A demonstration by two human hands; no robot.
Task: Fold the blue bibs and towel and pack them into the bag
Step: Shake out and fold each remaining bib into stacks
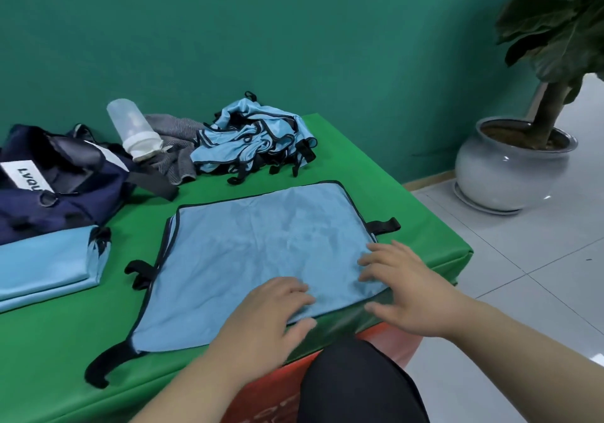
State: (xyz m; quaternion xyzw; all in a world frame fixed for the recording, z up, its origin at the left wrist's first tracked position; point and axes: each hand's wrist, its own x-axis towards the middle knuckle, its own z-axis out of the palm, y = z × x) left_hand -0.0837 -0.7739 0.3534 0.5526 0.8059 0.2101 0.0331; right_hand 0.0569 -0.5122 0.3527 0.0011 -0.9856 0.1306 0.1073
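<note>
The green table (98,357) carries everything. In its middle one blue bib (255,242) lies spread flat, with black straps at its sides. At 10 o'clock from it sits the navy bag (65,200), and at 9 o'clock lies a folded bib (42,265), touching the bag. At 12 o'clock is the heap of bibs (255,138), not folded. The grey towel (176,148) lies between heap and bag, a plastic bottle (134,128) tilted upon it. Both hands rest flat on the spread bib's near edge, fingers straight, grasping nothing: left hand (271,311) at 6 o'clock, right hand (402,288) at 4 o'clock.

Smooth cloth bib (255,252) (matt), glossy ceramic pot (503,174).
</note>
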